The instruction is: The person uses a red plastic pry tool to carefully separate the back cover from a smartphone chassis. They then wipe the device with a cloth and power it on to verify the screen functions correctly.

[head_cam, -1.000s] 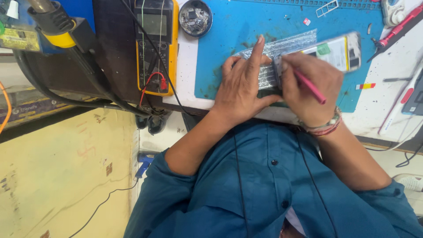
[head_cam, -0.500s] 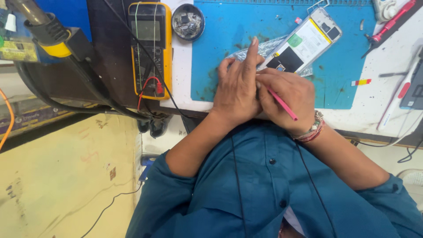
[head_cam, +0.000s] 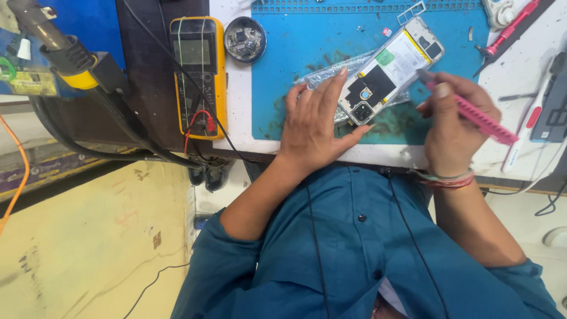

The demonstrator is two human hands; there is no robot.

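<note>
An opened phone, its back cover off so that the battery and dark shielding are exposed, is laid at a slant on the blue mat, with a crumpled clear plastic bag partly beneath it. The left hand is spread flat and open on the mat, its fingertips and thumb set against the near-left end of the phone, apparently so that the phone is kept from sliding; nothing is gripped by it. The right hand is closed around a pink-handled tool, held like a pen with its tip brought to the right edge of the phone, a hold that seems suited to fine work at the frame. On the left, a yellow multimeter is laid on a dark part of the worktop, its red lead plugged in, and a small round dish of tiny parts is set just beside it, within easy reach. A hot-air handle with a yellow collar is seen at the far left. Red-handled tools lie at the far right on the scuffed white worktop. Below, a yellowish floor with loose cables is visible.
</note>
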